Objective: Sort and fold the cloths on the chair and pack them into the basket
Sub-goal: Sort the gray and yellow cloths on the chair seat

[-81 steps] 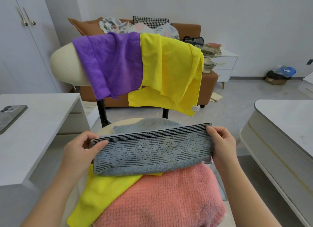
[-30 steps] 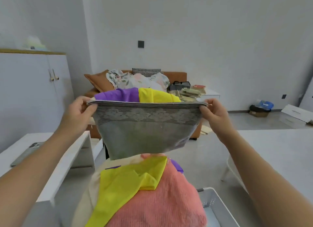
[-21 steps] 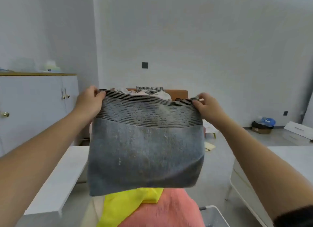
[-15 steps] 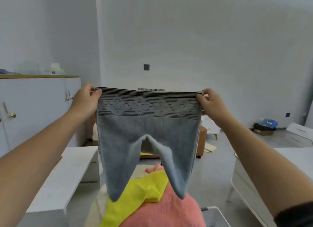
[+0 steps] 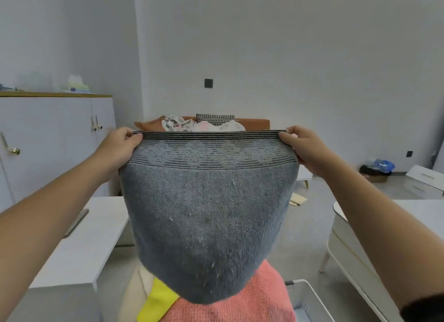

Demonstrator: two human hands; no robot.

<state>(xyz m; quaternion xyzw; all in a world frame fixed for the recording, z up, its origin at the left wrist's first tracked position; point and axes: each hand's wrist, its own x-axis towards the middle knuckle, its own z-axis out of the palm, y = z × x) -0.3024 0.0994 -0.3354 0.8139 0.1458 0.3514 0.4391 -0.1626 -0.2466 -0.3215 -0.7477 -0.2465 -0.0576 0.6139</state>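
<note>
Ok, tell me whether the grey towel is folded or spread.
Spread: the grey towel hangs stretched wide, left hand and right hand pinching its top corners.

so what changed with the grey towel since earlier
The grey towel was lifted off the chair and shaken open; it now hangs from its striped top edge. The left hand and right hand kept pinching its top corners. The pink cloth and yellow cloth stayed on the chair.

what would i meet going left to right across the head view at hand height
white cabinet → left hand → grey towel → right hand → blue bag on the floor
</note>
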